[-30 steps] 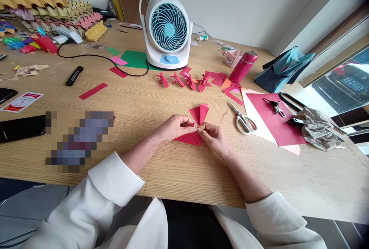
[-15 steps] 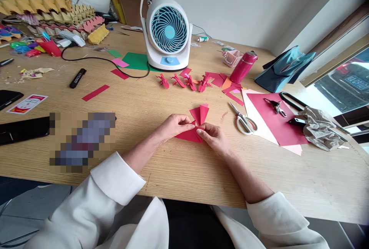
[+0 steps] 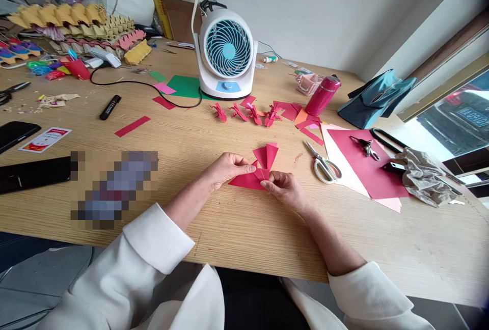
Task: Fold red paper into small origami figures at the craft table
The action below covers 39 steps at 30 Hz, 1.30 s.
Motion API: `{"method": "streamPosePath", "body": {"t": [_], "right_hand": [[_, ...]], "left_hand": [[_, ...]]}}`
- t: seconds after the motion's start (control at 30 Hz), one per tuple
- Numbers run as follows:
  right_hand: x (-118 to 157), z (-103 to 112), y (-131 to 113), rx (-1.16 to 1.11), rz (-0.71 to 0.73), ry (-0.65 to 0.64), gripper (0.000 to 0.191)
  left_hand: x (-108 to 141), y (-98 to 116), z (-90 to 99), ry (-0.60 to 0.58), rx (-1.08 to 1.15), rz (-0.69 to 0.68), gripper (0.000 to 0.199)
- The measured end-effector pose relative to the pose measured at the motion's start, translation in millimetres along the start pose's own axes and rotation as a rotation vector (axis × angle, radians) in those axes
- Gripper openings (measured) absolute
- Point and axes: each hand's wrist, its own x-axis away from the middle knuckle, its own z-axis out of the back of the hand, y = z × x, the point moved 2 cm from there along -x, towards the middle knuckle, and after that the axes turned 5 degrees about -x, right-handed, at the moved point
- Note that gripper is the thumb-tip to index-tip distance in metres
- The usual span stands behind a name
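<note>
Head; hands (image 3: 231, 169) angled inward, just apart; pinching red paper (image 3: 248, 181)

A creased, folded red paper sheet (image 3: 247, 182) tapers to a point toward the left. Just beyond it, a flared, pleated red paper section (image 3: 266, 156) spreads outward; whether they join is unclear.

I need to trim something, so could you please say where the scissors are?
In the head view, the scissors lie right of the right hand, at the edge of the pale sheet.
</note>
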Motion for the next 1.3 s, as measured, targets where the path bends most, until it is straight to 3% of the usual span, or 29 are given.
{"method": "streamPosePath", "body": {"t": [0.2,0.73,1.3], "right_hand": [[1,2,2,-0.019,0.0,-0.047,0.038],[0,9,5,0.031,0.003,-0.006,0.043],[-2,17,1,-0.03,0.063,0.187,0.043]], "left_hand": [[-1,0,2.7,0.0,0.05,0.036,0.035],[1,4,4.7,-0.007,0.069,0.027,0.036],[-1,2,3.3,-0.038,-0.131,-0.042,0.035]]}}
